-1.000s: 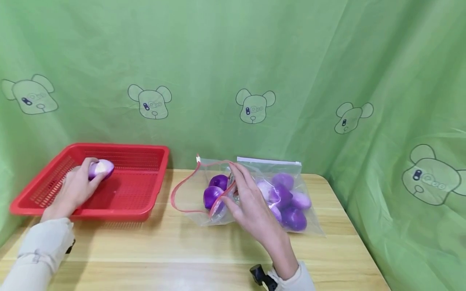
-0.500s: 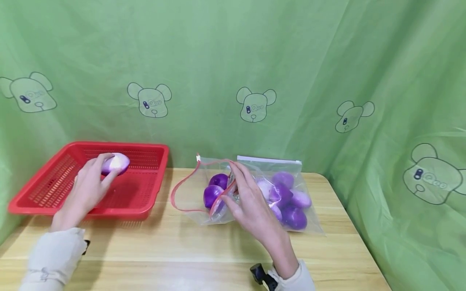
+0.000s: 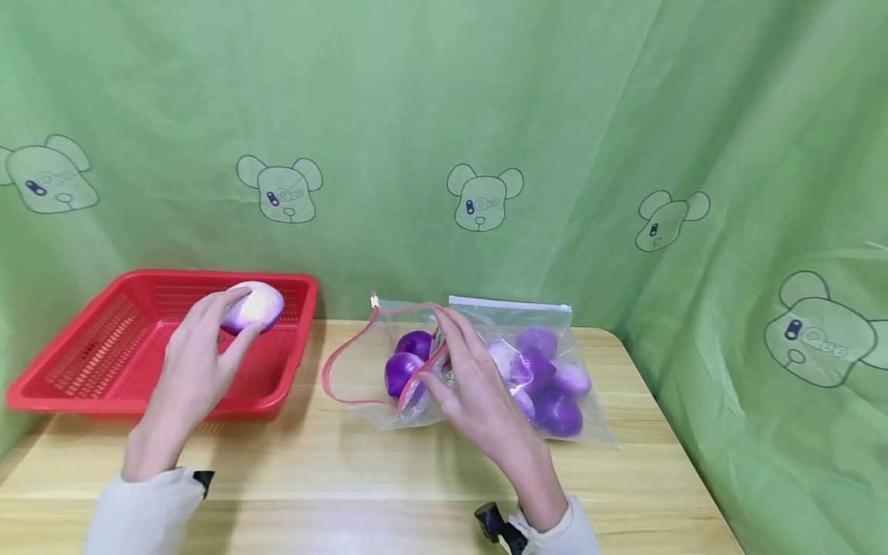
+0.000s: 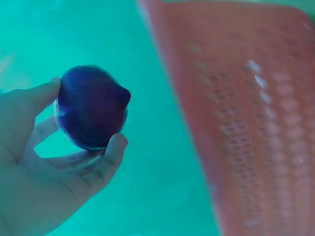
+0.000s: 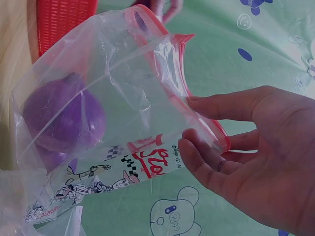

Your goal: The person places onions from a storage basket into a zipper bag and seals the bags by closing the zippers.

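Observation:
Pinched between the fingers and thumb of my left hand (image 3: 197,362) is a purple onion (image 3: 258,307), held above the right part of the red basket (image 3: 139,339). In the left wrist view the same onion (image 4: 91,108) shows its pointed end, beside the blurred basket wall. My right hand (image 3: 479,393) grips the red-edged mouth of a clear zip bag (image 3: 361,405), which stands gaping to the left. Purple onions (image 3: 405,374) lie inside that bag. The right wrist view shows thumb and fingers on the red rim, a purple onion (image 5: 64,115) and printed cartoon figures on the plastic.
A second clear bag (image 3: 509,305) with a white slider strip lies right behind my right hand, holding several purple onions (image 3: 558,414). Both bags and the basket are on a wooden table (image 3: 333,493). A green curtain (image 3: 388,154) hangs behind and at the right.
My left hand has lifted the onion from inside the basket and carried it right and up. The right hand keeps its hold on the bag's mouth.

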The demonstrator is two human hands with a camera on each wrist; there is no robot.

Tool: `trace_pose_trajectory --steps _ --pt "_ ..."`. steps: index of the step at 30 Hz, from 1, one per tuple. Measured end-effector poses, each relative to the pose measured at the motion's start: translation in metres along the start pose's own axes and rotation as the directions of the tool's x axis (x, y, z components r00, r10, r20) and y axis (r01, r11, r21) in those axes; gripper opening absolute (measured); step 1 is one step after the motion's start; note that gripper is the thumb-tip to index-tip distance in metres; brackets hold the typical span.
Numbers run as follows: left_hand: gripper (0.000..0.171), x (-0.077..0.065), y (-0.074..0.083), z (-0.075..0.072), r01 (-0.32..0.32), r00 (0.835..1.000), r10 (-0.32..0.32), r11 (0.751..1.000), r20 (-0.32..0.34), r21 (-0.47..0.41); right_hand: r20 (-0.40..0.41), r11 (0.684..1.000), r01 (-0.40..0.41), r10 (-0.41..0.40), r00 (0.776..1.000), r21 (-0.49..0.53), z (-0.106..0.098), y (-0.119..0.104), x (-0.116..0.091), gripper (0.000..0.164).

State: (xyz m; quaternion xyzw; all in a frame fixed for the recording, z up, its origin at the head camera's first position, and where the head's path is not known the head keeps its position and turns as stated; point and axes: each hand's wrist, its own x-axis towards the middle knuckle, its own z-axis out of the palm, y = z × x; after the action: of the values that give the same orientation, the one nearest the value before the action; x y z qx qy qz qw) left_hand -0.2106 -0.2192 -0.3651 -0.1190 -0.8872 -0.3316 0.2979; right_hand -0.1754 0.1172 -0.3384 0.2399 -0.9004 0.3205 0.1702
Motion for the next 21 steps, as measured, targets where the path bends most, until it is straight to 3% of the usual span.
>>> trace_pose_trajectory --steps 5,13,21 --pt "0.055 -0.001 0.031 0.001 -0.055 0.998 0.054 0.998 -0.029 -0.039 0.003 1.0 0.0 0.0 1.0 0.002 0.001 0.0 0.0 0.084" --pt "0.059 -0.009 0.075 0.01 -0.165 0.986 0.165 0.984 -0.008 -0.063 0.005 1.0 -0.008 0.008 1.0 -0.007 0.003 -0.002 0.001 0.088" --pt "0.062 -0.018 0.101 0.02 -0.267 0.962 0.271 0.958 0.021 -0.104 -0.009 1.0 0.001 -0.001 1.0 -0.001 0.003 -0.001 0.001 0.089"
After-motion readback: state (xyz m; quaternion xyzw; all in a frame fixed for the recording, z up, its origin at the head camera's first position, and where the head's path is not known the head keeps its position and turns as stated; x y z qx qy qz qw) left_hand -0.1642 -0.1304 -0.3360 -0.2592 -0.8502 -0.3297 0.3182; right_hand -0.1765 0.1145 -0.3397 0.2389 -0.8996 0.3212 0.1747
